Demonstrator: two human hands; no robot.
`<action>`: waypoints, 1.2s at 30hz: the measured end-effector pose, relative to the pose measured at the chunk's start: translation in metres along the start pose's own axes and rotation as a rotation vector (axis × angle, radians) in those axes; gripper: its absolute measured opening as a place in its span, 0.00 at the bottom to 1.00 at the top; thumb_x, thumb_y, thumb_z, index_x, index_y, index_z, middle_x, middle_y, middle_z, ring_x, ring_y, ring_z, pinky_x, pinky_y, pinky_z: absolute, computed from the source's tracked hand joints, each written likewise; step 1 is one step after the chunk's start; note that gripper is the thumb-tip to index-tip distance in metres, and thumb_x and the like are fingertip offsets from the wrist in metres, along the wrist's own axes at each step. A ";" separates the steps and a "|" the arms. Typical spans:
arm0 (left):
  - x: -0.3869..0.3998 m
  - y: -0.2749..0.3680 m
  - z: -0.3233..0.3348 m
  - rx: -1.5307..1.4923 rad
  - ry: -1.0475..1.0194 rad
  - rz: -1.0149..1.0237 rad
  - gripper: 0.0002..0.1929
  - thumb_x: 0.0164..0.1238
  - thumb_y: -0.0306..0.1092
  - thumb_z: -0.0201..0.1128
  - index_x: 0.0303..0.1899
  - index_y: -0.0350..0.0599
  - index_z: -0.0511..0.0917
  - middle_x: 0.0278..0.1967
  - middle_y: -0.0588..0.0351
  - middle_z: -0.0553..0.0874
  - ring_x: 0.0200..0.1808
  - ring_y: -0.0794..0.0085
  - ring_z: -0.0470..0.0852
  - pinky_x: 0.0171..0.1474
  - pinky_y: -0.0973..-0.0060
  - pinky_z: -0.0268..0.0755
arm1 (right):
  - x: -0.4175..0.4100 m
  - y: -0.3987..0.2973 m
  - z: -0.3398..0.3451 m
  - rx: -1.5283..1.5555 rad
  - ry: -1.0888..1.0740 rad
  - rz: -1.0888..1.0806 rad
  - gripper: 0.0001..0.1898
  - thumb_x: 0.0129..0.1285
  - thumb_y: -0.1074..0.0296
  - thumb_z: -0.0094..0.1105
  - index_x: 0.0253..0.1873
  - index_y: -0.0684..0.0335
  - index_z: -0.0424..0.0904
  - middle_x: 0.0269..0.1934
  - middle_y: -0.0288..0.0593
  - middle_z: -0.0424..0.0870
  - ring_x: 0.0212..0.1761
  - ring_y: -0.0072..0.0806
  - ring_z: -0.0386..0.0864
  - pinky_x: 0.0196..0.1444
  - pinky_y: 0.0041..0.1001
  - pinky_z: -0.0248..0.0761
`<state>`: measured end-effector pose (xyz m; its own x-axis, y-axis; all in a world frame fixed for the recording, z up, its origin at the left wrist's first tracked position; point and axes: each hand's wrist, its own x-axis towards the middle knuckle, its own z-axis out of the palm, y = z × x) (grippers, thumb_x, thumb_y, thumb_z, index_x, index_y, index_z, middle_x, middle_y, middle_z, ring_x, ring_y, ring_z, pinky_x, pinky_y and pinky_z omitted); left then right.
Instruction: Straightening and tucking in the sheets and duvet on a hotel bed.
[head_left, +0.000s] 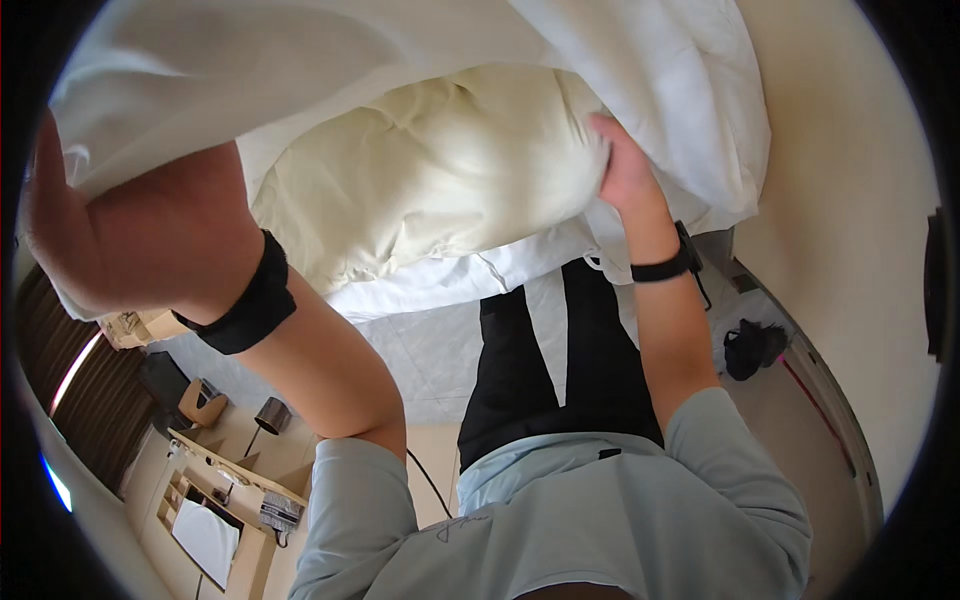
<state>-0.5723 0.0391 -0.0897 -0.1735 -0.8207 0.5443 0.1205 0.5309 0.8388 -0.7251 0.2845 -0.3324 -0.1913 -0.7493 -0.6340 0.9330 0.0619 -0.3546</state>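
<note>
A cream-coloured quilt (450, 172) lies bunched inside the opening of a white fabric cover (697, 97). My left hand (127, 217) is raised at the far left, near the camera, with the cover's edge over its thumb and palm; its fingertips are cut off by the picture's rim, so its grip cannot be told. At the quilt's right end, my right hand (626, 169) holds the quilt's edge, its fingers partly hidden behind the fabric. More white cloth (427, 281) with a thin tie hangs below the quilt, in front of my legs. Both wrists wear black bands.
A pale wall (840, 150) stands on the right, with a black bundle (754, 349) on the floor near its base. At the lower left are a wooden desk (255, 555), a dark lamp (272, 415), a patterned bag (281, 512) and brown curtains (97, 405). The floor is grey tile.
</note>
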 end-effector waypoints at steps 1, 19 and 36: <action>0.000 0.000 -0.004 -0.002 0.006 0.000 0.17 0.56 0.38 0.59 0.46 0.41 0.76 0.50 0.48 0.77 0.55 0.62 0.74 0.54 0.55 0.70 | -0.013 -0.011 0.012 0.223 -0.101 -0.027 0.24 0.62 0.61 0.50 0.59 0.68 0.68 0.56 0.49 0.75 0.57 0.34 0.73 0.58 0.33 0.69; -0.235 -0.138 -0.060 0.948 -1.108 -0.399 0.30 0.60 0.49 0.63 0.58 0.38 0.68 0.58 0.46 0.73 0.60 0.59 0.70 0.62 0.67 0.63 | 0.066 0.060 0.057 -0.106 0.137 -0.176 0.21 0.69 0.58 0.48 0.61 0.63 0.66 0.54 0.40 0.76 0.53 0.29 0.74 0.57 0.30 0.68; -0.117 -0.096 -0.127 1.048 -0.572 -0.106 0.20 0.71 0.33 0.47 0.60 0.33 0.65 0.60 0.41 0.71 0.62 0.53 0.68 0.64 0.67 0.58 | -0.042 0.068 -0.045 0.328 0.085 0.187 0.24 0.66 0.50 0.52 0.56 0.66 0.72 0.50 0.42 0.79 0.50 0.27 0.77 0.51 0.25 0.70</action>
<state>-0.4391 0.0573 -0.2352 -0.5756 -0.7991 0.1738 -0.7295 0.5978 0.3325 -0.6671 0.3500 -0.3609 -0.0204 -0.6872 -0.7262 0.9995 -0.0321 0.0022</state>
